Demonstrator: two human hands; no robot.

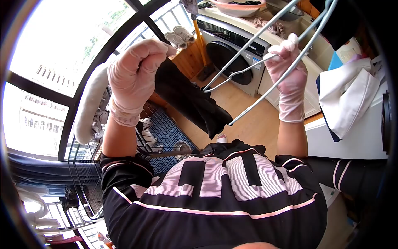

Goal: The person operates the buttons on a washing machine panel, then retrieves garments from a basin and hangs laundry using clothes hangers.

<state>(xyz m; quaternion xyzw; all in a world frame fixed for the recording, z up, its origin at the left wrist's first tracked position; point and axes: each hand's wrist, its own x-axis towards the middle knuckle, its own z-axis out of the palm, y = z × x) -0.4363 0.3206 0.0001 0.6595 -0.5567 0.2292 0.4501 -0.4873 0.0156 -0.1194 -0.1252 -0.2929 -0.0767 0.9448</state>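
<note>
In white gloves, both my hands are raised in front of me. My left hand (139,76) is closed at the left, its fingers pinched at the upper end of a black garment (186,97). The cloth stretches down to the right, meeting the lower ends of a light blue clothes hanger (265,97). My right hand (288,79) is closed around the hanger's thin bar. The hanger's upper part runs out of view at the top right.
A front-loading washing machine (232,56) stands ahead, beside a counter with a pink-rimmed basin (238,9). White shoes (179,37) sit by the window. A wire cage (89,178) is at my left; white cloth (348,97) lies at the right.
</note>
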